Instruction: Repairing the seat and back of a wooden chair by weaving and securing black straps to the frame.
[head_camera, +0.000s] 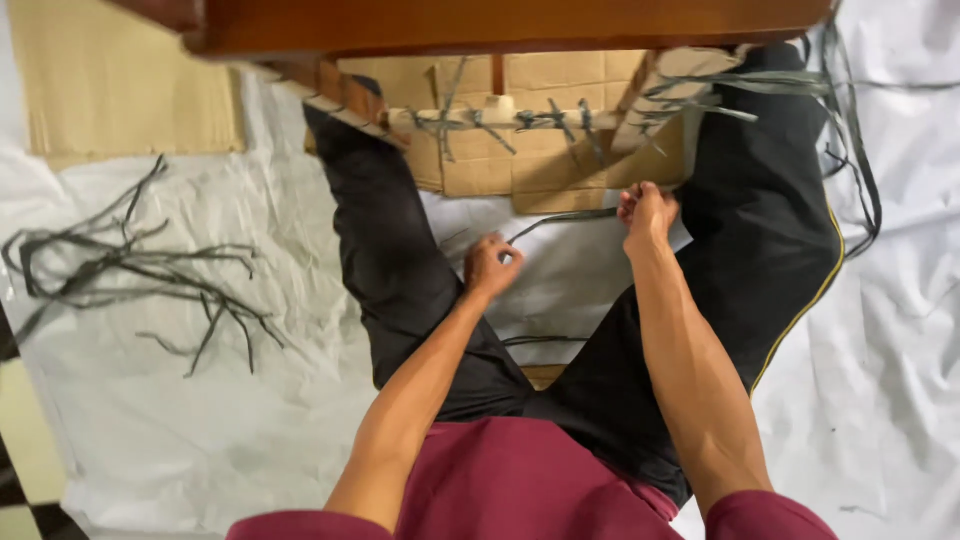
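Strip (560, 222), dark grey, thin and flat like a ribbon of fibre, runs between the two hands, its long axis slanting from lower left up to the right. One end sits at the left hand (490, 265), the other reaches the right hand (648, 212); the middle hangs just above the white sheet (150, 430) between the person's knees. It looks narrow, slightly curved, with a dull sheen.

Left fingers are clenched around the strip's lower end, knuckles up. Right fingers are pinched together on the upper end, close to the edge of the cardboard (560, 165).

Both legs in black trousers (400, 260) spread to either side of the hands. Ahead, a pale bar (500, 118) carries several similar strips knotted along it, their ends sticking out at angles. A wooden frame (500, 25) crosses the top of the view. More grey strips lie in a loose tangle (130, 270) on the sheet well to the left, and another bunch (850, 150) trails down at the right by the knee.
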